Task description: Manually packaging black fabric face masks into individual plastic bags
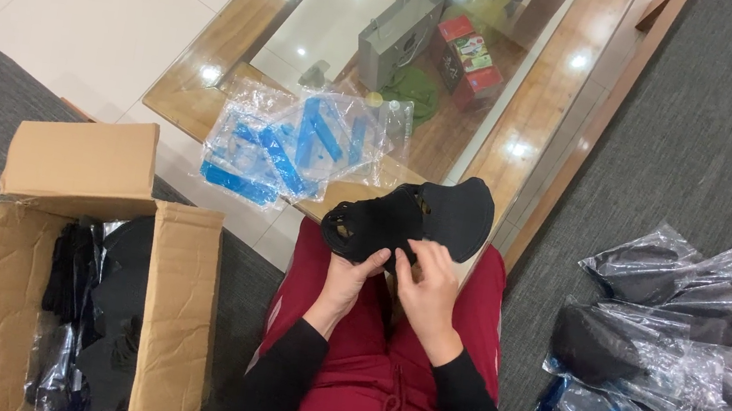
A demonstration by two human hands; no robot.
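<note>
A black fabric face mask [412, 217] is held over my lap, above my red trousers. My left hand [351, 280] grips its lower left part from beneath. My right hand [426, 276] pinches its lower edge at the middle. Both hands touch the mask, and my black sleeves reach up from the bottom of the head view.
An open cardboard box [171, 302] with black masks in plastic stands on the grey sofa at my left. A heap of bagged masks [670, 353] lies at my right. Flat clear bags with blue strips [294, 143] rest on the glass-topped wooden table [543, 97] in front.
</note>
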